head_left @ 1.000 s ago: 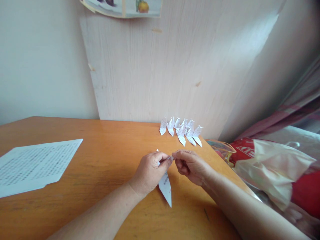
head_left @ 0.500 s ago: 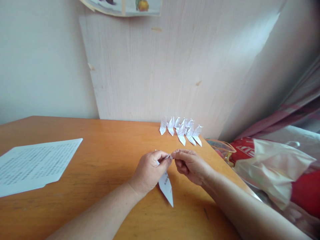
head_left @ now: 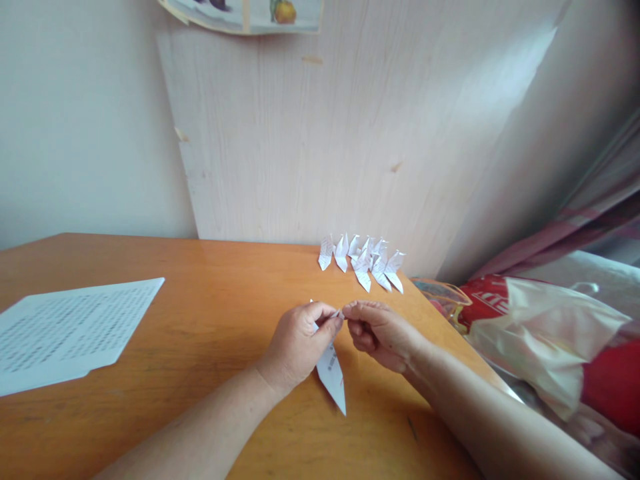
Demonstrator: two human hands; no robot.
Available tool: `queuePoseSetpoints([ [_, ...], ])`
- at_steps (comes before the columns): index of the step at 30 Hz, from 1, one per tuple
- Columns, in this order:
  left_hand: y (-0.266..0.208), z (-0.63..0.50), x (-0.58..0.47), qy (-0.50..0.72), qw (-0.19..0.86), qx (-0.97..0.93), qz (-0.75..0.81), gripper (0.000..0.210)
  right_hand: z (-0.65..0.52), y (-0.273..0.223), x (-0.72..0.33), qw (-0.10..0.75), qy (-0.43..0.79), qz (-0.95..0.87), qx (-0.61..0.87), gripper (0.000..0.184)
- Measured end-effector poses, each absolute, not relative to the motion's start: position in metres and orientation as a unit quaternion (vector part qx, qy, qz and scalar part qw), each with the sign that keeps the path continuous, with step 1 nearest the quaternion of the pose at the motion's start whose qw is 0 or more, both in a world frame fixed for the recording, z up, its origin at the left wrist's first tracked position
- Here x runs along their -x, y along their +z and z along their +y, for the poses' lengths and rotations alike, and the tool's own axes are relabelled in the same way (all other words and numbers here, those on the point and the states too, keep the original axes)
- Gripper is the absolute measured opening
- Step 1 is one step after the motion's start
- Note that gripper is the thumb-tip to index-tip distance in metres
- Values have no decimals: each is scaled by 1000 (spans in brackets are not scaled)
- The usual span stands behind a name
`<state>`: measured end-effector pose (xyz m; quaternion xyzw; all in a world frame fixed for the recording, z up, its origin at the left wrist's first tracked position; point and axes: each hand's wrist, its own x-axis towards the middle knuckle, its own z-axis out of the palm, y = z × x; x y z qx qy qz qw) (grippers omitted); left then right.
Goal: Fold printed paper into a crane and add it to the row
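Observation:
A folded paper crane (head_left: 332,373), white with printed marks, is held between my two hands above the wooden table. My left hand (head_left: 303,340) wraps round its body, the thumb and forefinger pinching near its narrow tip. At the right, my right hand (head_left: 377,330) pinches the end of that tip between thumb and forefinger, its other fingers curled in. One pointed wing hangs down below my left hand. Most of the crane's middle is hidden by the left fingers.
Several finished paper cranes (head_left: 363,260) stand in a cluster at the table's back right. Printed sheets (head_left: 85,327) lie on the left of the wooden table (head_left: 210,287). Past its right edge are a cream plastic bag (head_left: 545,340) and red bags. A pale board (head_left: 320,147) rises behind.
Both hands stay almost where they were, still pinching the crane's tip. The view has shifted very slightly.

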<state>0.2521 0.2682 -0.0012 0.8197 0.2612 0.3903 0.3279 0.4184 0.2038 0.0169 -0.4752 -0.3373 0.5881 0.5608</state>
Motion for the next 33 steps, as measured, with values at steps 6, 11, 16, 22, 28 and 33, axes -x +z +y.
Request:
queuePoseSetpoints([
  [6,-3,270,-251,396,324,-819,259,19,203,17,-418,555,601,-325,475,26],
  [11,-3,270,-251,399,324,-817,260,19,203,17,-417,547,612,-327,468,27],
  [16,-3,270,-252,400,326,-816,260,19,203,16,-417,545,627,-321,455,28],
  [22,-3,270,-251,400,329,-816,258,17,202,16,-417,539,643,-311,446,30],
  [28,-2,269,-252,417,345,-802,254,13,203,15,-416,546,629,-319,453,33],
  [33,1,269,-251,413,334,-810,249,14,203,13,-416,555,592,-340,476,30],
])
